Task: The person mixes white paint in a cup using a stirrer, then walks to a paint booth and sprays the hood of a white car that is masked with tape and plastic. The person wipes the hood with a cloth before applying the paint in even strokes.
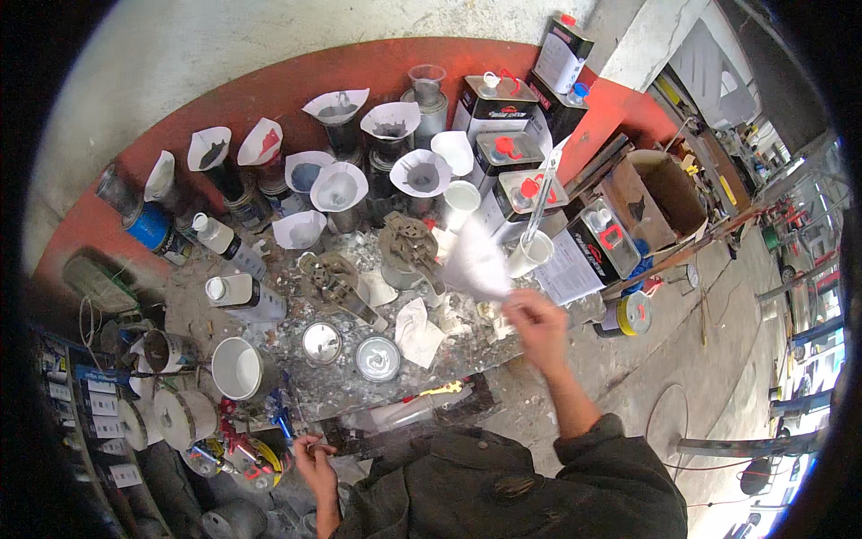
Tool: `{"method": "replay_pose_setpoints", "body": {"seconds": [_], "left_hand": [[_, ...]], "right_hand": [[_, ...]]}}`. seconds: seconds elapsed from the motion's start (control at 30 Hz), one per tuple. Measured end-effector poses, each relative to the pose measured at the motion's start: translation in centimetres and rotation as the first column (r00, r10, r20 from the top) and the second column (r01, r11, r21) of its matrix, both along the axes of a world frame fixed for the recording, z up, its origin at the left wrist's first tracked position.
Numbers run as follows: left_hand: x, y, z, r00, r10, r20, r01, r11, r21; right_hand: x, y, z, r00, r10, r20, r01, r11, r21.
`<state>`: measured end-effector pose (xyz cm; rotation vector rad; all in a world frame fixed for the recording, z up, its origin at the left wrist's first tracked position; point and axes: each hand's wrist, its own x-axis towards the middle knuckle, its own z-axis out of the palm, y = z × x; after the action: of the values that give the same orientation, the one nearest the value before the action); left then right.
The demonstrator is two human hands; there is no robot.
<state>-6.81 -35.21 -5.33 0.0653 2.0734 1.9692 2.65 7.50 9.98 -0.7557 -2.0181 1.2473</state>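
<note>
- Dark jacket [503, 454] cloth lies nearest the head camera, filling the lower edge.
- Right hand [539, 328]: thumb and fingers are pinched together on the tip of a white paper cone [479, 260], blurred, above the right part of the bench [453, 364].
- Left hand [314, 458]: fingers loosely curled, low beside the blue spray gun [282, 420]; I cannot tell whether they hold anything.
- As far as I can judge, much is already laid out: stained paper filters [338, 187] sit in cups along the back, some grey or black, one red. The held cone is not set in any cup; its inside is too blurred to read for stains.
- Just beside it stands a white cup [532, 254] with a metal strip [543, 193] leaning in it.
- Crowding the way: two crusted lids with handles [409, 242], crumpled paper [418, 332], and two round tins [377, 358] in front.
- Metal cans [505, 153] with red caps pack the right rear; a white bucket [237, 368] and plastic bottles [247, 299] stand left.
</note>
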Motion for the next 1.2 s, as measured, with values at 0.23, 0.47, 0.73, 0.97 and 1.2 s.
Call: {"method": "replay_pose_setpoints", "body": {"seconds": [0.23,0.47,0.73,0.97,1.2], "left_hand": [[-0.2,1.9,0.3,0.996,-0.07,0.051,0.073,0.995,-0.065],[0.1,1.4,2.3,0.988,0.152,0.04,-0.143,0.977,-0.16],[2.3,-0.9,3.0,0.968,0.251,0.01,-0.243,0.946,-0.212],[3.6,-3.3,2.8,0.932,0.359,0.053,-0.347,0.924,-0.16],[1.4,-4.2,0.7,0.953,0.269,-0.14,-0.303,0.87,-0.39]], "right_hand": [[5.3,13.5,-6.6,0.946,-0.259,0.195,0.158,0.892,0.423],[1.2,0.1,-13.1,0.849,0.302,0.434,-0.297,0.951,-0.082],[-7.9,-9.4,-16.4,0.662,0.53,0.53,-0.725,0.632,0.273],[-9.8,-11.4,-15.3,0.659,0.596,0.459,-0.736,0.636,0.231],[-17.5,-13.4,-0.1,0.526,0.732,0.434,-0.846,0.398,0.355]]}}
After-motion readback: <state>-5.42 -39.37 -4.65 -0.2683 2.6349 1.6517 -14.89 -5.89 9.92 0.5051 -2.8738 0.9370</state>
